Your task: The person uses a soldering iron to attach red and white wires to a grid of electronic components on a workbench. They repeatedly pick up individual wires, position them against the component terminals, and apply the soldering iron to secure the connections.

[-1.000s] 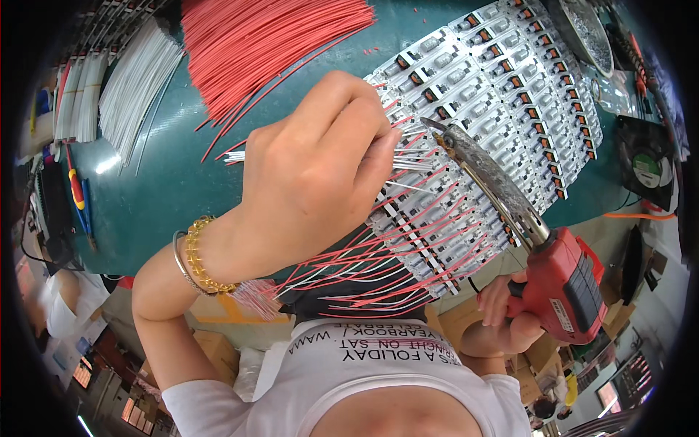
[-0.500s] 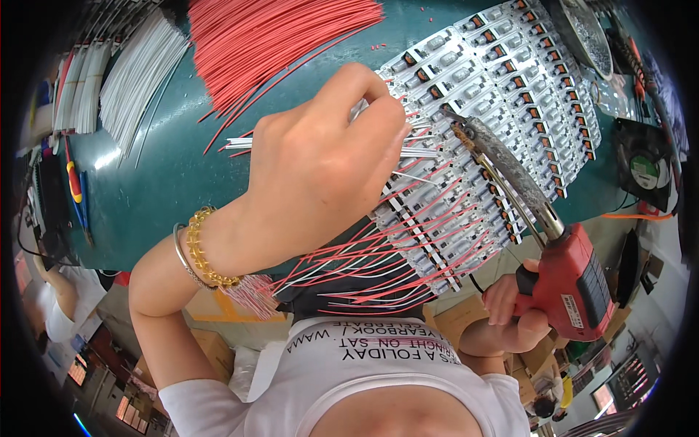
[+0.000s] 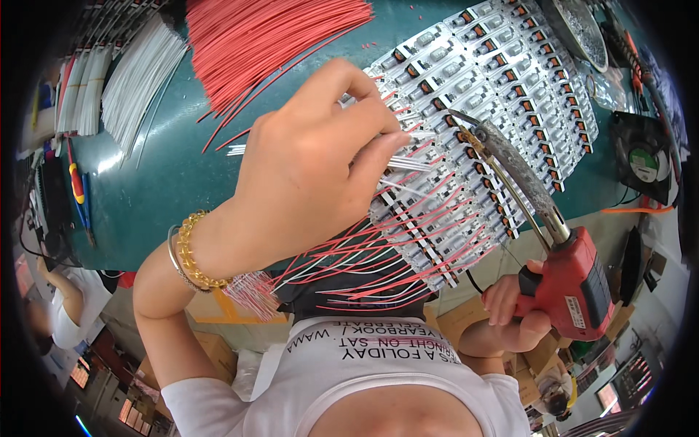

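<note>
My left hand is closed round a thin bundle of white wires, whose ends stick out on both sides of it. Thumb and fingertips are over the left edge of a panel of small silver circuit boards. In my right hand is a red soldering gun, gripped by its handle. Its long metal nozzle slants up and left, the tip over the panel near my left fingers. Red and white wires trail from the panel's near rows towards me. My left fingertips partly hide the wires there.
On the green table lie a large pile of red wires and a pile of white wires. Screwdriver at left; metal dish and black fan at right. Another person sits at the left.
My left hand has drawn slightly left, with thumb and fingers a little further apart. The panel has shifted slightly left. The soldering gun has hardly moved.
</note>
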Action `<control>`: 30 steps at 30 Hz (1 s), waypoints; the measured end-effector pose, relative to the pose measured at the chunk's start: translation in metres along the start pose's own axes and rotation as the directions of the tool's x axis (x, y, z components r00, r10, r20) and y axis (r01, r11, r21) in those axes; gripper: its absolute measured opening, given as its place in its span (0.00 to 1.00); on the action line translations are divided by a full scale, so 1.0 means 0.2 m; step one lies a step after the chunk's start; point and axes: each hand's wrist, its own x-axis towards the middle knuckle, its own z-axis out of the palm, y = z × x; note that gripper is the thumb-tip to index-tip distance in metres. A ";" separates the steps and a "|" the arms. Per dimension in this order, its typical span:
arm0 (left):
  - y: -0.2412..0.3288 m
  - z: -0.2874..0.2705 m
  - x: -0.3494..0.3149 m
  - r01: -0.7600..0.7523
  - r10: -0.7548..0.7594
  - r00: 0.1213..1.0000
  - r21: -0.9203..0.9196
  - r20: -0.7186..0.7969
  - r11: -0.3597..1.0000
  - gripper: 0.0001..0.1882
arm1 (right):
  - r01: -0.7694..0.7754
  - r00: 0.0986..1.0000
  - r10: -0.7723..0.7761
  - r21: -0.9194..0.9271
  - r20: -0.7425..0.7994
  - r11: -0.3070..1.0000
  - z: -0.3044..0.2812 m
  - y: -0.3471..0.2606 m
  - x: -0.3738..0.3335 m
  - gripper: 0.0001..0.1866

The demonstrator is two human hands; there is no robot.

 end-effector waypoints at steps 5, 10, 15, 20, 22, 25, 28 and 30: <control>0.00 0.03 -0.01 -0.026 0.031 0.998 0.067 -0.060 0.997 0.07 | -0.020 0.999 0.020 -0.010 0.032 1.000 -0.01 0.01 -0.01 0.33; 0.00 0.02 -0.01 -0.047 0.048 0.999 0.158 -0.006 0.986 0.06 | 0.005 0.997 -0.008 0.042 0.071 0.999 -0.04 0.03 -0.01 0.32; 0.01 0.04 -0.01 -0.013 0.020 0.999 0.167 -0.038 0.986 0.06 | 0.061 0.996 -0.068 0.109 0.060 0.992 -0.06 0.07 -0.03 0.42; 0.03 0.02 -0.01 0.047 -0.047 0.998 -0.002 -0.045 0.999 0.06 | 0.107 0.994 -0.103 0.111 -0.041 0.988 -0.06 0.10 -0.07 0.43; 0.05 0.03 -0.02 0.071 -0.071 0.997 -0.015 -0.025 0.997 0.06 | 0.106 0.993 -0.101 0.093 -0.056 0.990 -0.05 0.09 -0.07 0.41; 0.06 0.06 -0.03 0.074 -0.074 0.997 0.017 -0.034 0.997 0.07 | 0.080 0.995 -0.087 0.146 0.046 0.986 -0.06 0.08 -0.04 0.32; 0.05 0.06 -0.03 0.066 -0.065 0.997 0.022 -0.041 0.998 0.07 | 0.050 0.999 -0.050 0.094 -0.002 0.994 -0.08 0.12 -0.08 0.40; 0.05 0.06 -0.03 0.054 -0.053 0.998 0.021 -0.042 0.998 0.07 | 0.078 0.996 -0.078 -0.004 0.040 0.997 -0.07 0.11 -0.06 0.42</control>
